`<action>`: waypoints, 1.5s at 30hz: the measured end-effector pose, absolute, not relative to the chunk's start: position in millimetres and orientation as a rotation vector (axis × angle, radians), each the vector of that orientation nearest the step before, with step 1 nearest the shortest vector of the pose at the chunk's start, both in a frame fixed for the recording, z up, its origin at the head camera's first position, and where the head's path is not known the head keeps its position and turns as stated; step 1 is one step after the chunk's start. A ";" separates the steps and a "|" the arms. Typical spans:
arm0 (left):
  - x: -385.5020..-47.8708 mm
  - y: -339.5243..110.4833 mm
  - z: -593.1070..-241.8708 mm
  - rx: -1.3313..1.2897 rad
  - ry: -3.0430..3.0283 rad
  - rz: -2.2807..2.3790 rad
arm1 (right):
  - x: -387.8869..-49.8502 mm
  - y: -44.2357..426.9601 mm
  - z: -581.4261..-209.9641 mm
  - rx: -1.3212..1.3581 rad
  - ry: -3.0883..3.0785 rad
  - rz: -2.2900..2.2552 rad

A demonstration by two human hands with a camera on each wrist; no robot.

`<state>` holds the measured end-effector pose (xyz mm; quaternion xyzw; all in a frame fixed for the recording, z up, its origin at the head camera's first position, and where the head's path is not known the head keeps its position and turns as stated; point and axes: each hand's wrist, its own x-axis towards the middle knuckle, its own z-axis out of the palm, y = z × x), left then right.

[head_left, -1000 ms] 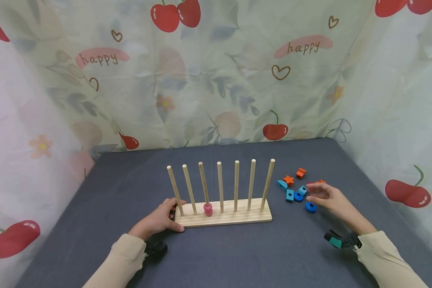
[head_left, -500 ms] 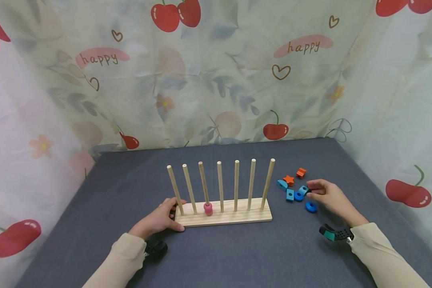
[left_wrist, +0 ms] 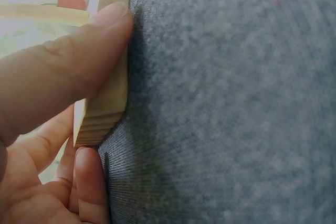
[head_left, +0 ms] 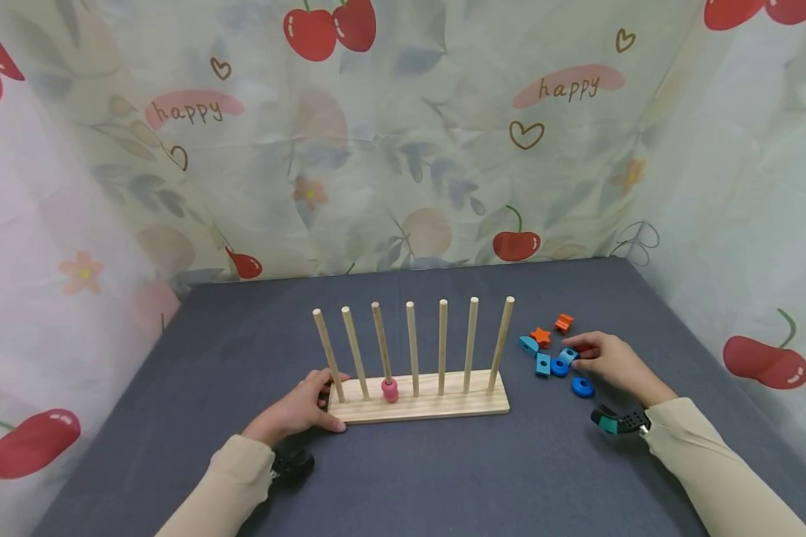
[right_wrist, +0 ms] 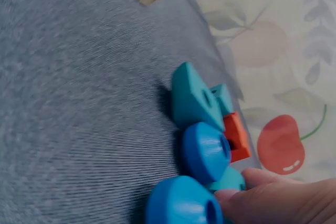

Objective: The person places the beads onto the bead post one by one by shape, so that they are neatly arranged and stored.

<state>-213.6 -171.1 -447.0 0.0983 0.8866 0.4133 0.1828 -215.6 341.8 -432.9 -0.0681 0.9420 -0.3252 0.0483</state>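
My left hand grips the left end of the wooden base, thumb on the front edge, fingers behind; the left wrist view shows the thumb against the wood. Seven upright pegs stand on the base, and pink beads sit low on the third from the left. My right hand is at the loose pieces, thumb and fingers around a light blue piece. In the right wrist view, the fingertips touch that piece, partly hidden behind a round blue piece.
Near the right hand lie a blue ring, another round blue piece, a light blue block, a light blue half-round, an orange star and an orange piece. A patterned cloth hangs behind the table.
My right hand has moved slightly left and its fingers have closed in on the light blue piece. The left hand and the peg stand have stayed in place.
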 end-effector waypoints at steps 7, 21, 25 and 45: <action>-212.7 -170.1 -447.1 0.255 2.498 1.180 | -222.5 339.6 -437.0 -0.184 2.884 -0.923; -212.9 -169.8 -447.0 0.257 2.498 1.172 | -221.0 338.6 -434.8 -0.136 2.902 -0.898; -213.6 -170.1 -446.5 0.269 2.496 1.177 | -220.3 336.8 -427.0 -0.133 2.943 -0.923; -213.3 -170.8 -446.2 0.250 2.499 1.171 | -211.3 275.2 -319.6 -0.175 3.050 -1.373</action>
